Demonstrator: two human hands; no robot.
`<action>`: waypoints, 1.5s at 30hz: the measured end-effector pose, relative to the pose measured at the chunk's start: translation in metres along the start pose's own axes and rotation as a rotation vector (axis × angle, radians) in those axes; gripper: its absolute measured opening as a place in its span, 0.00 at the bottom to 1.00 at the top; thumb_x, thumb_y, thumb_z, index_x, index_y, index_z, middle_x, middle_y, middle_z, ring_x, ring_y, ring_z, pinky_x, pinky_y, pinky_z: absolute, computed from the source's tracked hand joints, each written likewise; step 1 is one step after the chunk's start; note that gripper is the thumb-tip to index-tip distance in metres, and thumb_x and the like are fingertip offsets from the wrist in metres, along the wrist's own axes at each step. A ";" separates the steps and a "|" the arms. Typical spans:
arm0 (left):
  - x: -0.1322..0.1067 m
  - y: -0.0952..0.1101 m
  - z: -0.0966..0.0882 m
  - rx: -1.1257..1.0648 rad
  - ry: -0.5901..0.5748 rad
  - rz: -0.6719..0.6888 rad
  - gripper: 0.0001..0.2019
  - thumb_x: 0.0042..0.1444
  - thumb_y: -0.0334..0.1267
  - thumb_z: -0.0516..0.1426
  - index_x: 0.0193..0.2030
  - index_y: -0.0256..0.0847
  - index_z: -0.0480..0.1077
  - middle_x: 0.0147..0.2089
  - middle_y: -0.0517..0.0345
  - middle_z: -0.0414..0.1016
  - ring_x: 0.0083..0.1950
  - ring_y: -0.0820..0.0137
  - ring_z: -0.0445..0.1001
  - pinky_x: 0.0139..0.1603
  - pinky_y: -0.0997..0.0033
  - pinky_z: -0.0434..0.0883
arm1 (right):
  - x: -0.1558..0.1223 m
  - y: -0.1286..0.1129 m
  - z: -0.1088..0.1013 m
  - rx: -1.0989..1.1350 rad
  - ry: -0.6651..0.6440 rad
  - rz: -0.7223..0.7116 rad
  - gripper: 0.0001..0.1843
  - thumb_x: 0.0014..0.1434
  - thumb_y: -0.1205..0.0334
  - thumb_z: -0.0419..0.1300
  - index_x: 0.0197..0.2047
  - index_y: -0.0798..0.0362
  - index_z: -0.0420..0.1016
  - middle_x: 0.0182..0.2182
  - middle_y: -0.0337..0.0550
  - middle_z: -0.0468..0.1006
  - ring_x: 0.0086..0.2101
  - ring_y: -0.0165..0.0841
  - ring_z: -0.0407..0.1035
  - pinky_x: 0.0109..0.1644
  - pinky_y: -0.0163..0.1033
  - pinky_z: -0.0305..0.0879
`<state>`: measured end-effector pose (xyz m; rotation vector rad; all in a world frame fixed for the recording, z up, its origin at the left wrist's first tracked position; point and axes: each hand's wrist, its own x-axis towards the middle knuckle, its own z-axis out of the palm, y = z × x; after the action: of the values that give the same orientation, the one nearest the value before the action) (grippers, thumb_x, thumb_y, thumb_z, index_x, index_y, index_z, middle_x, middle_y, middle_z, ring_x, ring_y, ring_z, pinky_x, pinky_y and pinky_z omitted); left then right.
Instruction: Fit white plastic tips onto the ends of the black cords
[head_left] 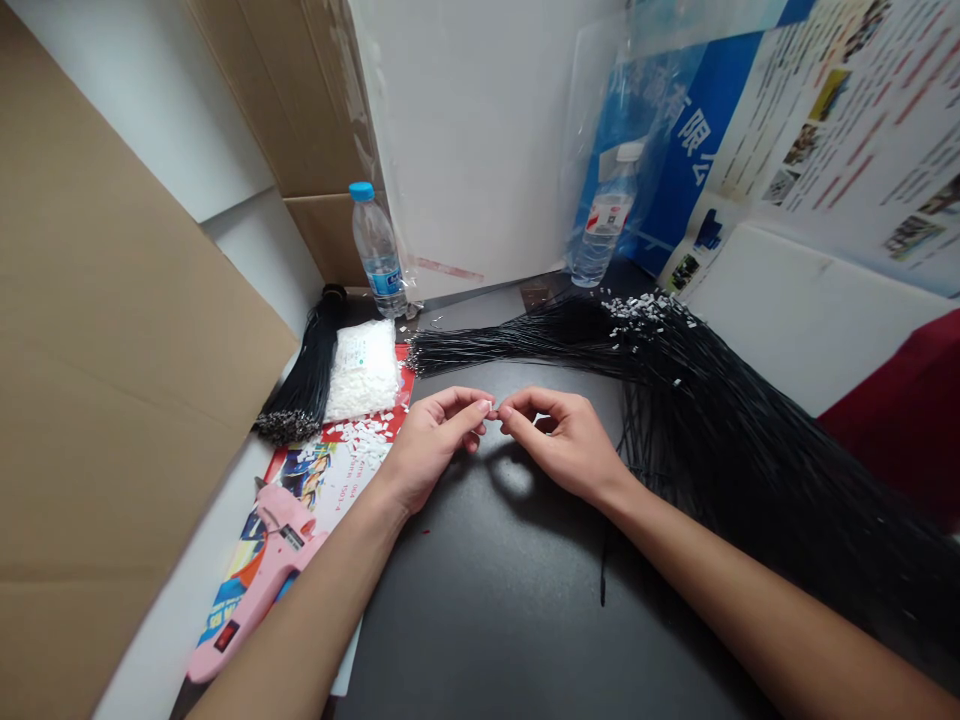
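Observation:
In front of me, my left hand (444, 432) pinches a tiny white plastic connector (490, 406) between thumb and forefinger. My right hand (561, 438) is closed in a pinch right beside it, fingertips nearly touching the connector. Between its fingers is what looks like the end of a thin black wire, mostly hidden by the fingers. A length of black wire (603, 565) lies on the table below my right wrist. Behind both hands stretches a bundle of black wires (517, 340), with many white connectors (645, 312) on wire ends at the right.
To the left lie a bag of white connectors (364, 370), loose connectors (364, 440), another wire bundle (304, 385) and a pink glue gun (274, 570) on a printed sheet. Two water bottles (377, 250) (606, 220) stand at the back. Cardboard (135, 330) walls the left side.

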<state>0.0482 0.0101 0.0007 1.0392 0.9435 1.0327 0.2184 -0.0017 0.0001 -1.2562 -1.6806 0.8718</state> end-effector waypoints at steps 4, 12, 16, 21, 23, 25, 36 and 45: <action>0.000 -0.001 -0.001 0.035 -0.004 0.013 0.12 0.51 0.41 0.67 0.37 0.35 0.77 0.31 0.59 0.74 0.30 0.76 0.67 0.30 0.75 0.64 | 0.000 0.001 0.001 0.068 0.010 0.004 0.11 0.59 0.55 0.61 0.35 0.55 0.79 0.28 0.41 0.80 0.27 0.29 0.70 0.28 0.32 0.65; 0.000 0.000 0.001 0.071 0.015 0.034 0.10 0.52 0.40 0.66 0.37 0.36 0.77 0.32 0.59 0.73 0.30 0.76 0.66 0.30 0.75 0.64 | 0.000 0.004 0.002 0.097 0.009 0.007 0.12 0.59 0.54 0.63 0.35 0.55 0.80 0.29 0.42 0.81 0.27 0.28 0.70 0.28 0.31 0.64; -0.001 0.001 0.002 0.121 0.019 0.052 0.09 0.52 0.40 0.65 0.36 0.36 0.77 0.30 0.60 0.72 0.30 0.75 0.65 0.30 0.75 0.64 | 0.002 0.004 0.001 0.108 -0.006 0.027 0.13 0.59 0.53 0.62 0.34 0.55 0.80 0.29 0.43 0.81 0.28 0.29 0.71 0.28 0.32 0.64; -0.002 0.003 0.002 0.144 0.002 0.059 0.09 0.52 0.40 0.65 0.36 0.37 0.77 0.28 0.61 0.71 0.28 0.76 0.64 0.29 0.74 0.63 | 0.001 0.002 0.000 0.075 0.001 0.044 0.14 0.59 0.52 0.62 0.33 0.55 0.80 0.27 0.42 0.80 0.28 0.30 0.71 0.30 0.33 0.64; -0.002 0.003 0.002 0.147 -0.005 0.062 0.09 0.52 0.41 0.65 0.35 0.37 0.77 0.28 0.60 0.71 0.28 0.75 0.63 0.29 0.74 0.63 | 0.001 0.000 0.000 0.042 0.006 0.040 0.14 0.59 0.53 0.61 0.33 0.55 0.80 0.27 0.42 0.80 0.27 0.30 0.70 0.30 0.34 0.64; -0.002 0.003 0.002 0.147 -0.013 0.058 0.10 0.51 0.42 0.66 0.35 0.37 0.77 0.28 0.60 0.71 0.28 0.75 0.64 0.29 0.74 0.63 | 0.000 -0.001 0.000 0.012 0.008 0.029 0.14 0.59 0.53 0.61 0.32 0.55 0.80 0.25 0.41 0.80 0.27 0.30 0.71 0.30 0.34 0.63; -0.002 0.000 0.001 0.142 0.012 0.054 0.09 0.53 0.41 0.65 0.36 0.37 0.77 0.31 0.60 0.73 0.28 0.77 0.65 0.30 0.74 0.63 | 0.000 -0.001 0.001 -0.033 0.036 -0.005 0.14 0.63 0.55 0.57 0.31 0.54 0.77 0.25 0.40 0.79 0.27 0.29 0.71 0.29 0.32 0.60; -0.001 0.001 0.000 0.113 0.028 0.091 0.09 0.54 0.41 0.65 0.37 0.37 0.77 0.34 0.57 0.76 0.29 0.76 0.66 0.31 0.74 0.65 | 0.000 0.000 0.002 -0.023 0.032 -0.008 0.14 0.64 0.55 0.57 0.32 0.54 0.77 0.25 0.40 0.79 0.26 0.28 0.70 0.28 0.32 0.60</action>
<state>0.0478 0.0095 0.0018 1.1734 0.9941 1.0804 0.2162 -0.0013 -0.0011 -1.2716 -1.6734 0.8252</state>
